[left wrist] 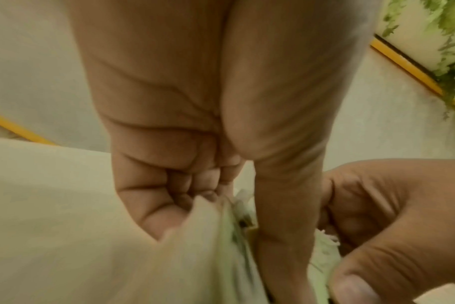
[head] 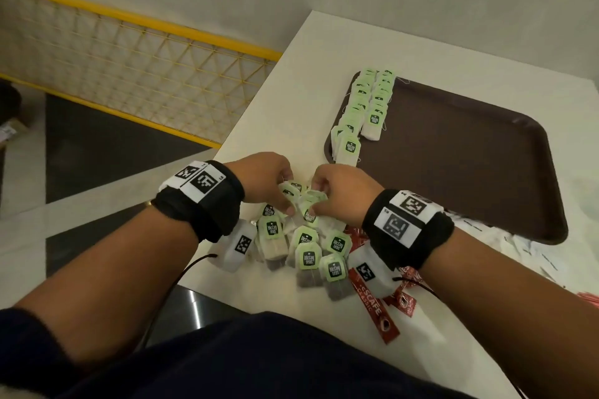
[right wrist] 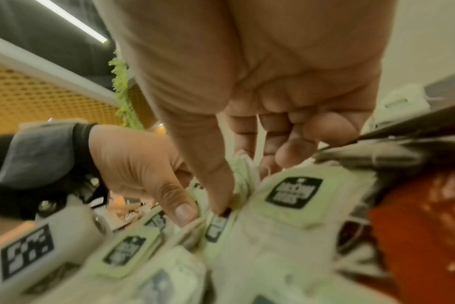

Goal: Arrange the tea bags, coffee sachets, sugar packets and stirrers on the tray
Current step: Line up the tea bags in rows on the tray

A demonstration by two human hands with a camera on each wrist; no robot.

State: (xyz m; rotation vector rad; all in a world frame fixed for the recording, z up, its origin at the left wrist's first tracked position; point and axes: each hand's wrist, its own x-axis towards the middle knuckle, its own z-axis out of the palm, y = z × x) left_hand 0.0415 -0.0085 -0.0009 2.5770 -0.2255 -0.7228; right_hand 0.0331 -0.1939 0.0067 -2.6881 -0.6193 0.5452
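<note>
Hands in loose tea bags (head: 303, 238) on table (head: 291, 74).
Left hand (head: 262, 180) and right hand (head: 343, 193) pinch bags from pile; two rows lie along tray (head: 470, 172) left edge.

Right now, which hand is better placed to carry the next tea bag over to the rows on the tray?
Probably the right hand: it is nearer the tray and its tea bag rows, and already pinches a bag in the pile.

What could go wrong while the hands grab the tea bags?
Both hands, left hand and right hand, pinch bags in one tangled pile, so strings may snag and drag extra bags along. The pile sits near the table edge, so some might fall. A careless drop could also upset the neat rows on the tray.
</note>
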